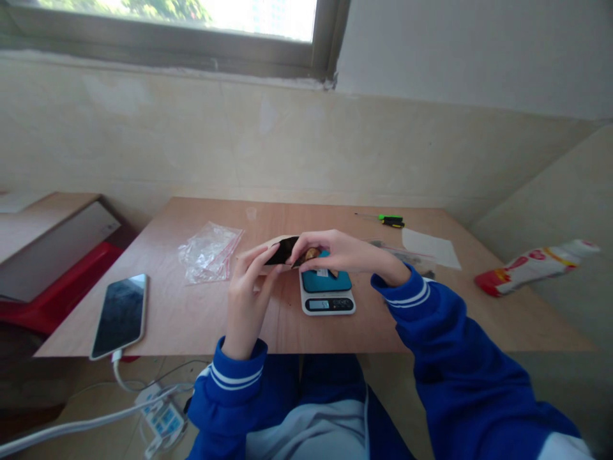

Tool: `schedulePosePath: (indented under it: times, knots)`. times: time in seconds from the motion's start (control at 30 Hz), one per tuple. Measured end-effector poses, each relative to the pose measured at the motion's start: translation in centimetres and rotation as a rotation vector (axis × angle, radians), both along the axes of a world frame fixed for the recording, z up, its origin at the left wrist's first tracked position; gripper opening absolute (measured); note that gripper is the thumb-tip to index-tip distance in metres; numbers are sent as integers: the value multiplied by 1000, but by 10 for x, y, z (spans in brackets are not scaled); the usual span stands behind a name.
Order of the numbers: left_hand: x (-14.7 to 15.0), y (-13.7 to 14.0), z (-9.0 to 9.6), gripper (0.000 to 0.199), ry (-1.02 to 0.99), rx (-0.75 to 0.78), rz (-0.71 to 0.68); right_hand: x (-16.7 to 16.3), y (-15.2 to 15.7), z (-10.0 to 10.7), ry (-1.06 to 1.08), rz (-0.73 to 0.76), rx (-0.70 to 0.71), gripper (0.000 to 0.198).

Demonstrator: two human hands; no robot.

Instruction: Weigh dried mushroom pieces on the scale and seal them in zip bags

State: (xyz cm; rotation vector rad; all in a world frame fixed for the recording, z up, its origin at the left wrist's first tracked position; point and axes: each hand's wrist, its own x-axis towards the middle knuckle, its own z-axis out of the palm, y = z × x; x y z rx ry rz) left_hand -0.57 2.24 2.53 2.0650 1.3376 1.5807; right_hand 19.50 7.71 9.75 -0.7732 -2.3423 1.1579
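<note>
Left hand: we see the left hand (pixel 249 278) gripping the near left side of a dark-lined pouch (pixel 282 250), thumb and fingers on its wall.
Right hand: the right hand (pixel 332 250) bends over the pouch's right end, fingertips at its mouth; we cannot tell whether they grip the brown piece (pixel 313 253) beside them.
Pouch: held above the counter (pixel 287 326), mouth parted, just left of the scale's platform.
Scale: a white scale (pixel 330 305) with a blue-green top, partly beneath the right hand; we cannot read its display.
Left of the hands: we note a crumpled clear bag (pixel 211 252) and, nearer the edge, a phone (pixel 121 316) with a white cable (pixel 116 367) attached.
Right of the hands: two screwdrivers (pixel 391 221) lie behind a sheet of white paper (pixel 431 248); a red-and-white bottle (pixel 531 265) is farther right.
</note>
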Motion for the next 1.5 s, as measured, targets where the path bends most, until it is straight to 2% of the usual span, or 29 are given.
schedulePosePath:
  times: [0.1, 0.2, 0.27, 0.33, 0.4, 0.47, 0.63, 0.73, 0.8, 0.9, 1.07, 1.17, 1.3, 1.4, 1.5]
  knots:
    - [-3, 7, 6, 31, 13, -16, -5, 0, 1, -2, 56, -94, 31, 20]
    - [-4, 14, 12, 29, -10, -71, 20, 2, -2, -3, 248, -203, 61, 19]
    - [-6, 20, 14, 29, -50, -114, 48, 11, -7, -3, 377, -311, 60, 19]
    - [-9, 27, 15, 29, -91, -135, 79, 25, -13, -7, 395, -391, 21, 20]
    - [-12, 33, 15, 30, -110, -142, 102, 41, -18, -19, 281, -435, -14, 19]
    - [-14, 37, 15, 30, -117, -141, 110, 52, -21, -40, 89, -476, 27, 18]
    - [-12, 37, 14, 30, -128, -135, 103, 49, -25, -108, -352, -505, 371, 23]
    - [-11, 34, 14, 30, -119, -142, 88, 43, -27, -138, -464, -473, 554, 32]
    - [-12, 33, 14, 31, -114, -145, 72, 44, -30, -150, -474, -446, 613, 38]
    - [-13, 32, 14, 31, -109, -153, 76, 52, -36, -154, -413, -450, 632, 44]
    - [-12, 31, 13, 30, -121, -156, 81, 73, -37, -138, -253, -575, 535, 40]
    - [-11, 29, 12, 30, -117, -160, 67, 84, -19, -132, -236, -700, 482, 35]
    - [-11, 27, 13, 29, -96, -167, 62, 90, 17, -139, -233, -789, 473, 32]
    - [-12, 27, 13, 30, -100, -175, 54, 90, 36, -146, -270, -775, 459, 28]
    - [-13, 26, 12, 30, -97, -178, 57, 91, 44, -151, -298, -700, 454, 28]
